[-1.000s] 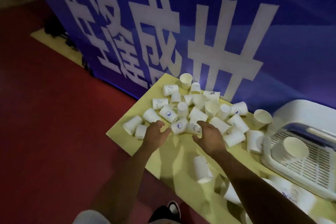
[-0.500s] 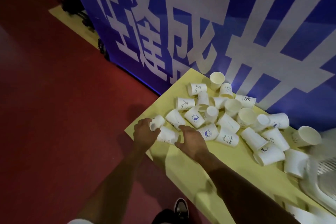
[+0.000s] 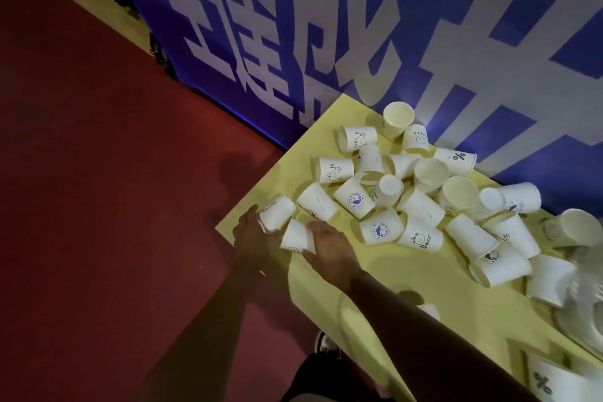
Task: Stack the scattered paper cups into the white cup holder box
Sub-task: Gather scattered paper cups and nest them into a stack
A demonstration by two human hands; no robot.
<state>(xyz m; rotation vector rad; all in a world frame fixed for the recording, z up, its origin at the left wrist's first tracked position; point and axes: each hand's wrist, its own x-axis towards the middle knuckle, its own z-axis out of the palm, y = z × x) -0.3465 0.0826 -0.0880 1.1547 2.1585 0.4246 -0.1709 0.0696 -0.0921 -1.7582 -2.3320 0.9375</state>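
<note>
Several white paper cups [image 3: 421,202] lie scattered on the yellow table [image 3: 385,274], some upright, most on their sides. At the table's left corner my left hand [image 3: 253,233] grips one lying cup [image 3: 277,210]. Right beside it my right hand [image 3: 329,246] holds another lying cup [image 3: 295,237]. The two cups nearly touch. Only a blurred edge of the white cup holder box [image 3: 584,297] shows at the far right.
A blue banner [image 3: 359,26] with large white characters stands right behind the table. Red floor [image 3: 98,206] lies to the left and below the table edge. A cup marked with a percent sign [image 3: 548,382] sits at the bottom right. My shoe [image 3: 323,341] shows under the table edge.
Both hands moved left from the middle of the pile to the table's corner and closed on two cups there. The view swung left, pushing the white box almost out of frame.
</note>
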